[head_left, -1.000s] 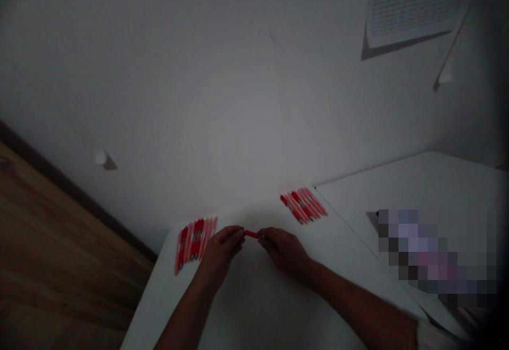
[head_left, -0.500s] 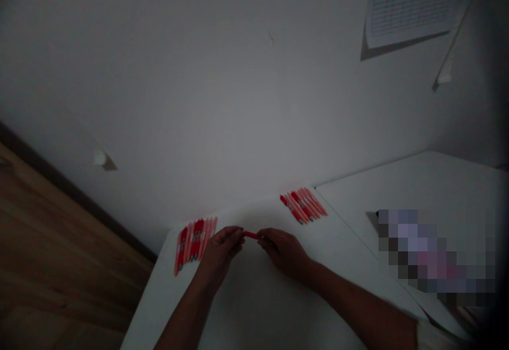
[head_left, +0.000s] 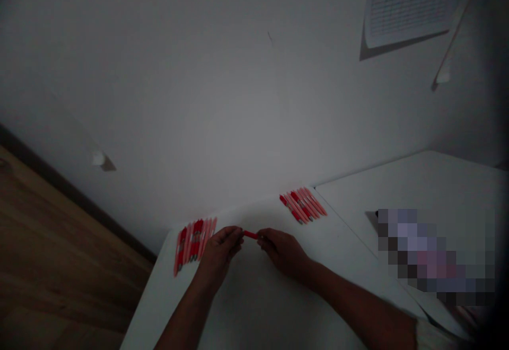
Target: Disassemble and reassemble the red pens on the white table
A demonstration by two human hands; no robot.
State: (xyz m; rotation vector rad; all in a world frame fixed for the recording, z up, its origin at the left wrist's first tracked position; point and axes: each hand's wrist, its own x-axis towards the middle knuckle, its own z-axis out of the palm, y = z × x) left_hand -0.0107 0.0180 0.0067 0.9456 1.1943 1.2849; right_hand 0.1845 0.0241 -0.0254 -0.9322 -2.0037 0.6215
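Both of my hands meet over the far part of a white table (head_left: 254, 307). My left hand (head_left: 219, 250) and my right hand (head_left: 281, 250) each pinch one end of a short red pen (head_left: 250, 234), held level between them just above the tabletop. A row of several red and pink pens (head_left: 194, 241) lies to the left of my left hand, near the table's far left corner. A second row of several red and pink pens (head_left: 303, 204) lies beyond my right hand, at the table's far edge.
A second white table (head_left: 417, 185) adjoins on the right, with a blurred-out patch on it. A white wall (head_left: 222, 101) rises just behind the tables, with a printed sheet (head_left: 409, 5) pinned at the top right. Wooden floor (head_left: 51, 254) lies to the left.
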